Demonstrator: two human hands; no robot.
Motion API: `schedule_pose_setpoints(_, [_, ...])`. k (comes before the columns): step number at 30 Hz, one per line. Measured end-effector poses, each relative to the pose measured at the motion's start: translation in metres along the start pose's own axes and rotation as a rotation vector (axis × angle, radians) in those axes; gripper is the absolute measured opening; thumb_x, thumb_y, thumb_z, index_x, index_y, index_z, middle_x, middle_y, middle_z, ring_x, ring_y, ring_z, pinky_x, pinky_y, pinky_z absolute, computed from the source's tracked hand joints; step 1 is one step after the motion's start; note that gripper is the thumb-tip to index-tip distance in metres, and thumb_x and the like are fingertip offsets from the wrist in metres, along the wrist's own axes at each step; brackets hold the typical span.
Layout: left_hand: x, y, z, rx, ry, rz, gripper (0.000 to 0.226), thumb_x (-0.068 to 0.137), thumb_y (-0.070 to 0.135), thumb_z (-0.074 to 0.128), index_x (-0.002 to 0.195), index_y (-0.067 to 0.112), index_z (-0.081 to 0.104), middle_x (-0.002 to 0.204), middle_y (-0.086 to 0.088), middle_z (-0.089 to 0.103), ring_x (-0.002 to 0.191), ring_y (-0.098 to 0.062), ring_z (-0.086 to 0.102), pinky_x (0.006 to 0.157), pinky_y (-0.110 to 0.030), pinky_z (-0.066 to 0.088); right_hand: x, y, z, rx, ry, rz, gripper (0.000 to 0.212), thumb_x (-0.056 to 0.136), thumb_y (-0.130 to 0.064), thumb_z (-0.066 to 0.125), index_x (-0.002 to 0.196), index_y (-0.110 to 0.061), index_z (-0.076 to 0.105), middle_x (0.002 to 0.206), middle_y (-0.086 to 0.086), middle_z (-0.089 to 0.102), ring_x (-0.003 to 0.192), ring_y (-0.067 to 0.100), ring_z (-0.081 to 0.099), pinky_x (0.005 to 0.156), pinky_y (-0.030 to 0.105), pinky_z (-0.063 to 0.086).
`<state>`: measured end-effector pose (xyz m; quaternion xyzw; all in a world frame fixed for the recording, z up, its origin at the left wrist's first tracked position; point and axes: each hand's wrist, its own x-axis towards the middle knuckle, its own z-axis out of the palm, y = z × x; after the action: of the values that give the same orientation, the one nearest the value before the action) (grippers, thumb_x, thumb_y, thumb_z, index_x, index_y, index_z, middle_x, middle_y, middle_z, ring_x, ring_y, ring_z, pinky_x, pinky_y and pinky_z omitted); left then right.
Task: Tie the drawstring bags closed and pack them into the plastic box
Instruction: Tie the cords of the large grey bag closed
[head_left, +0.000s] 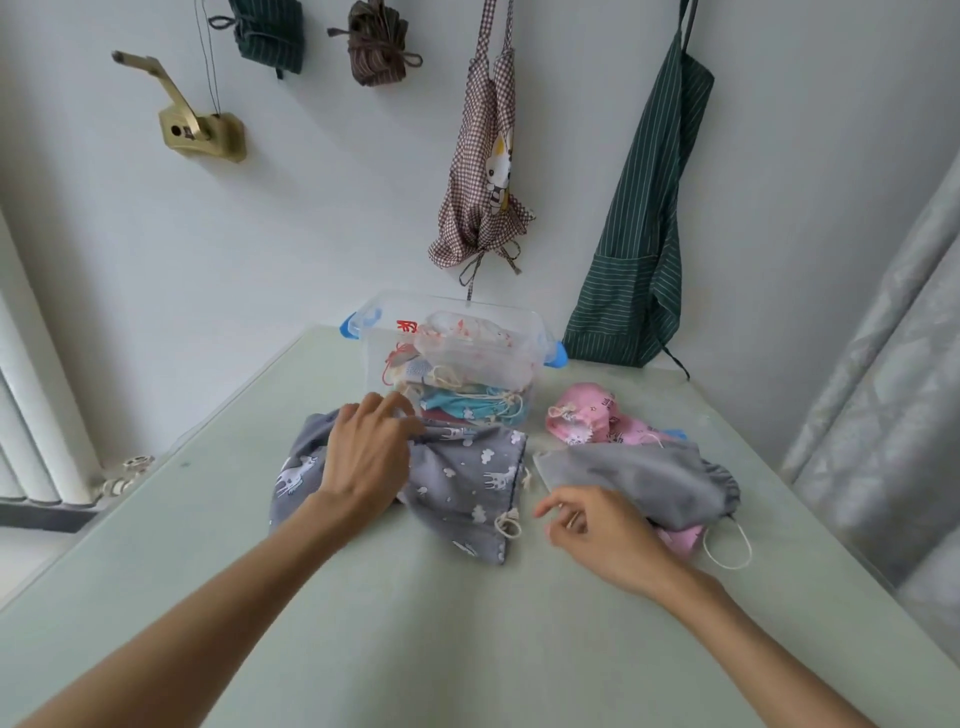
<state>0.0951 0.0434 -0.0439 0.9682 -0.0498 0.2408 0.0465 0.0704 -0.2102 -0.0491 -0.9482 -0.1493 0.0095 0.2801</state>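
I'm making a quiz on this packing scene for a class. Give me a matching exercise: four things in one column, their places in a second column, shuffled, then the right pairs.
Things:
1. grey giraffe-print bag
2. pink bag
3. plastic box
4. green striped apron

Places:
A. hanging on the wall
B. at the far edge of the table, holding bags
C. under the left hand
D. on the table right of the box

Pairs: 1-C, 2-D, 3-B, 4-A

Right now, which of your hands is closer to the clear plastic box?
Left. My left hand rests on the grey patterned bag right in front of the plastic box. My right hand sits nearer me, by the plain grey bag.
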Motion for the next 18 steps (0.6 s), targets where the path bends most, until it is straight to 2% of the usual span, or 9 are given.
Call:
schedule_pose_setpoints(1, [-0.007, 0.005, -0.004, -0.091, 0.013, -0.006, 0.027, 0.086, 0.022, 0.055, 0.105, 0.036, 0.069, 0.118, 0.011, 0.061, 0.104, -0.018, 0.056, 0.077, -0.029, 0.038, 0.006, 0.002, 0.005, 0.036, 0.044, 0.031, 0.023, 0.082, -0.016, 0.058, 0.081, -0.038, 0.063, 0.066, -0.015, 0.061, 0.059, 0.0, 0.055, 0.066, 0.024, 0.048])
schedule_pose_setpoints(3, [-0.022, 0.019, -0.014, -0.243, -0.087, 0.004, 0.019, 0.085, 0.032, 0.055, 0.096, 0.038, 0.069, 0.101, 0.015, 0.068, 0.092, -0.015, 0.064, 0.065, -0.026, 0.041, 0.022, 0.003, 0.017, 0.085, 0.132, 0.1, 0.026, 0.084, -0.011, 0.054, 0.09, -0.034, 0.063, 0.075, -0.011, 0.064, 0.073, 0.011, 0.062, 0.071, 0.026, 0.049])
schedule_pose_setpoints(6, [-0.034, 0.049, -0.012, -0.311, -0.256, 0.13, 0.027, 0.083, 0.052, 0.055, 0.105, 0.039, 0.064, 0.106, 0.015, 0.067, 0.099, -0.012, 0.063, 0.073, -0.027, 0.049, 0.051, 0.002, 0.032, 0.005, 0.183, 0.204, 0.035, 0.091, -0.009, 0.043, 0.124, -0.013, 0.055, 0.119, 0.01, 0.064, 0.112, 0.027, 0.058, 0.091, 0.032, 0.045])
schedule_pose_setpoints(8, [-0.032, 0.07, -0.004, -0.282, -0.328, 0.155, 0.039, 0.078, 0.056, 0.059, 0.111, 0.036, 0.061, 0.112, 0.011, 0.064, 0.107, -0.016, 0.057, 0.078, -0.029, 0.046, 0.07, 0.0, 0.038, -0.087, 0.123, 0.26, 0.035, 0.094, -0.014, 0.041, 0.127, -0.004, 0.05, 0.132, 0.017, 0.055, 0.121, 0.031, 0.051, 0.092, 0.033, 0.041])
schedule_pose_setpoints(10, [-0.027, 0.089, 0.007, -0.233, -0.394, 0.115, 0.043, 0.075, 0.054, 0.064, 0.11, 0.03, 0.061, 0.111, 0.007, 0.064, 0.107, -0.019, 0.057, 0.074, -0.028, 0.04, 0.082, -0.003, 0.041, -0.104, 0.092, 0.306, 0.021, 0.092, -0.021, 0.047, 0.096, -0.004, 0.058, 0.117, 0.023, 0.06, 0.112, 0.035, 0.055, 0.082, 0.034, 0.042])
schedule_pose_setpoints(12, [-0.021, 0.098, 0.018, -0.215, -0.402, 0.03, 0.031, 0.079, 0.041, 0.064, 0.105, 0.025, 0.063, 0.11, 0.003, 0.066, 0.106, -0.024, 0.06, 0.072, -0.028, 0.038, 0.09, -0.002, 0.04, -0.07, 0.105, 0.341, 0.026, 0.087, -0.025, 0.057, 0.066, -0.013, 0.05, 0.092, 0.02, 0.059, 0.094, 0.035, 0.058, 0.07, 0.031, 0.04])
schedule_pose_setpoints(14, [-0.018, 0.092, 0.026, -0.246, -0.389, -0.09, 0.023, 0.083, 0.029, 0.057, 0.103, 0.024, 0.067, 0.109, -0.001, 0.067, 0.106, -0.028, 0.061, 0.075, -0.029, 0.042, 0.091, 0.0, 0.039, -0.033, 0.16, 0.355, 0.023, 0.082, -0.027, 0.067, 0.062, -0.016, 0.061, 0.086, 0.014, 0.065, 0.086, 0.031, 0.062, 0.067, 0.028, 0.044])
schedule_pose_setpoints(16, [-0.02, 0.076, 0.029, -0.285, -0.385, -0.15, 0.02, 0.085, 0.03, 0.058, 0.102, 0.027, 0.068, 0.109, 0.0, 0.069, 0.106, -0.027, 0.062, 0.079, -0.029, 0.045, 0.085, 0.001, 0.037, 0.018, 0.196, 0.337, 0.01, 0.078, -0.025, 0.072, 0.073, -0.017, 0.076, 0.088, 0.006, 0.074, 0.088, 0.025, 0.067, 0.069, 0.027, 0.05])
schedule_pose_setpoints(18, [-0.023, 0.059, 0.026, -0.3, -0.381, -0.162, 0.017, 0.084, 0.031, 0.062, 0.099, 0.027, 0.07, 0.104, 0.001, 0.071, 0.101, -0.024, 0.063, 0.075, -0.028, 0.045, 0.077, 0.003, 0.036, 0.04, 0.184, 0.289, 0.008, 0.077, -0.026, 0.074, 0.077, -0.019, 0.078, 0.086, 0.003, 0.075, 0.085, 0.019, 0.068, 0.067, 0.025, 0.049])
